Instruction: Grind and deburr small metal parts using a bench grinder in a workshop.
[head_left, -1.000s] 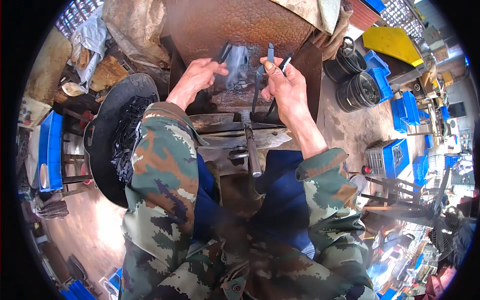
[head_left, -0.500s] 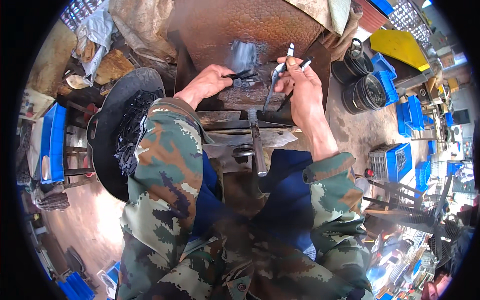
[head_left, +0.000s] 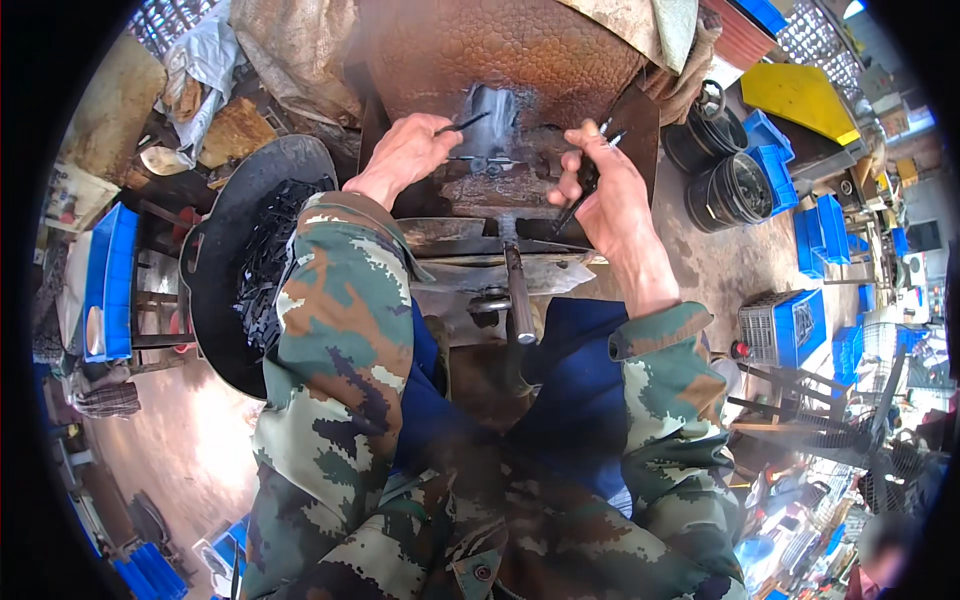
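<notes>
My left hand (head_left: 405, 158) pinches a thin dark metal strip (head_left: 468, 122) that points toward a pale, blurred wheel-like part (head_left: 492, 112) in the brown metal housing. Just below that part, a small dark metal piece (head_left: 485, 160) lies across the worn rest (head_left: 490, 190); neither hand touches it. To the right, my right hand (head_left: 612, 185) is closed around slim dark metal pieces (head_left: 583, 190). Their ends stick out above and below its fingers, and the palm hides their middles. I cannot tell how many there are.
At my left stands a black tub (head_left: 215, 300) heaped with dark metal strips (head_left: 270, 265). A metal rod (head_left: 517, 290) juts toward me from under the rest. Black buckets (head_left: 728, 190) and blue crates (head_left: 795, 320) stand on the right. A fan (head_left: 880, 440) is farther right.
The grey, white-tipped piece raised in my right hand is no longer held up there. That hand has closed lower around dark pieces. My left hand has lifted slightly with its strip, away from the rest.
</notes>
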